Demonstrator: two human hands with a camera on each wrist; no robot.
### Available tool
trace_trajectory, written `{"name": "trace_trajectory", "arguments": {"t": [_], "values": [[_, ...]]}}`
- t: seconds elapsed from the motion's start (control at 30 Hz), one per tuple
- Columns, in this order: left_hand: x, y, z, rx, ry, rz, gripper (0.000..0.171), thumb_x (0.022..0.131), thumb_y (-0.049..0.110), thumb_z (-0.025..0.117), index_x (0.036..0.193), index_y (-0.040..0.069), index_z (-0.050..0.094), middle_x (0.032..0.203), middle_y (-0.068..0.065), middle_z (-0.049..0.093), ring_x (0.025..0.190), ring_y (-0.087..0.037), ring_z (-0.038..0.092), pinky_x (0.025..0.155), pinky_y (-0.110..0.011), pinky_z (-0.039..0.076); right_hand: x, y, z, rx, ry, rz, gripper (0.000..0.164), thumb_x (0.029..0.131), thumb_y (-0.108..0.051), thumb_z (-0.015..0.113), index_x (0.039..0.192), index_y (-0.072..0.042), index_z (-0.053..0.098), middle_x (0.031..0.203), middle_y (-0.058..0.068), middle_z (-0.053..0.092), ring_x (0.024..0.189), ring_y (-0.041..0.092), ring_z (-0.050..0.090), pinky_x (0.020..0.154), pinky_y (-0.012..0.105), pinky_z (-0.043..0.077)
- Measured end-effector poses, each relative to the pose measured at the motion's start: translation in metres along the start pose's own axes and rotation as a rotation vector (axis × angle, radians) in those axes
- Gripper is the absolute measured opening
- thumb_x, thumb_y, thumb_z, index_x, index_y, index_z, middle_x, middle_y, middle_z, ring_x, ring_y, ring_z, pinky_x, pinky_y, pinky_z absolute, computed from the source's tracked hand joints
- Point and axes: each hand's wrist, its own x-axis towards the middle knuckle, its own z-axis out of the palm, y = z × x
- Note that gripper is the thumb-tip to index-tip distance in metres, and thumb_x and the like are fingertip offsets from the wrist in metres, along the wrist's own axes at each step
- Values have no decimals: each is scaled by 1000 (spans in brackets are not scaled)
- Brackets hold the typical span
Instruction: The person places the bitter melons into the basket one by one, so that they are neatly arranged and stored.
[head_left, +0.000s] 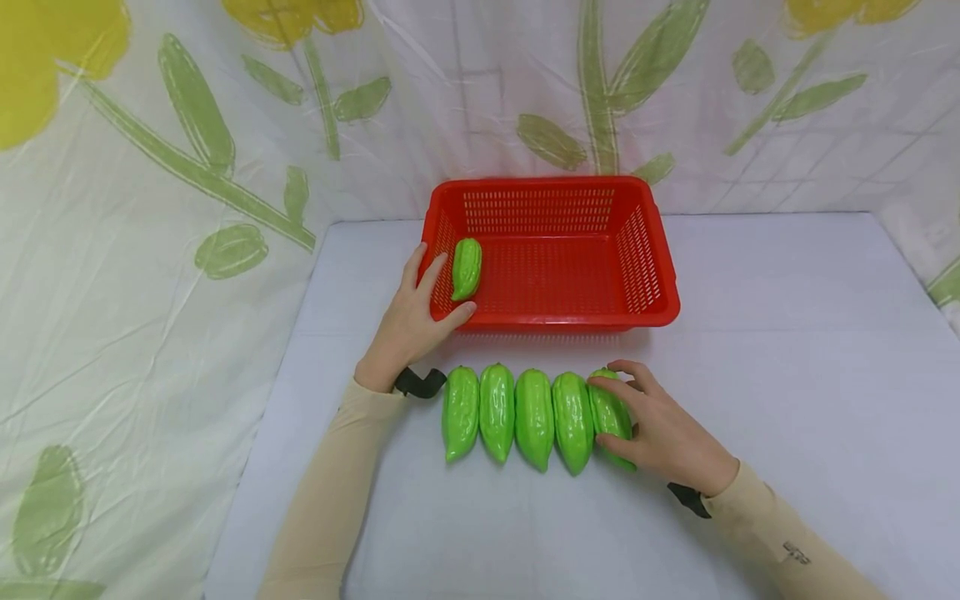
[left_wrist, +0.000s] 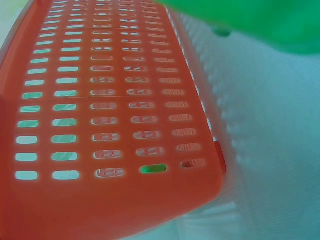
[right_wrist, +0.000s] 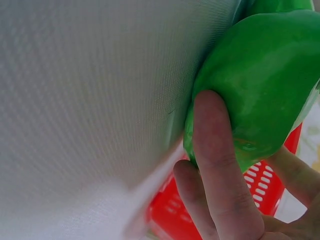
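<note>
Several glossy green bitter melons [head_left: 535, 421] lie side by side on the table. At the right end of the row, my right hand [head_left: 660, 425] grips the last bitter melon [head_left: 611, 412], fingers curled over its far end and thumb at its near left side. The right wrist view shows fingers [right_wrist: 215, 150] against that bitter melon [right_wrist: 265, 75]. My left hand [head_left: 412, 325] rests at the left front corner of a red basket [head_left: 555, 321], fingers spread, thumb on the front rim. Inside the basket, close to this hand, lies one more bitter melon [head_left: 467, 267].
The basket's slotted wall [left_wrist: 105, 100] fills much of the left wrist view. A white cloth [head_left: 772, 333] covers the table. Behind it and along the left hang pale curtains [head_left: 480, 100] with printed yellow flowers and green leaves.
</note>
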Motion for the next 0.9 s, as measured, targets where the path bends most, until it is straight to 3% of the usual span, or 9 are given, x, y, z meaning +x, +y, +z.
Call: {"name": "trace_trajectory", "arguments": {"t": [0.2,0.6,0.9], "values": [[-1,0,0,-7,2,-3,91,94,59,64,166,17,28,175,-4,8,157,-33,26,118,-60,40,0,2,0,3,16,-18,67,80,-11,86,142,-10,59,144,16,45,91,15,56,64,21,50],[0,0,0,-8,0,-9,91,94,59,65,166,18,28,175,-4,8,157,-32,25,118,-60,40,1,-4,-15,54,7,1,67,82,-11,87,142,-10,59,146,15,42,107,24,57,67,26,58],[0,1,0,-3,-6,-11,91,94,59,65,165,16,28,175,-5,8,157,-33,26,117,-61,40,-1,-10,-25,93,42,-34,71,82,-8,88,145,-10,56,151,13,40,116,26,56,68,25,60]]}}
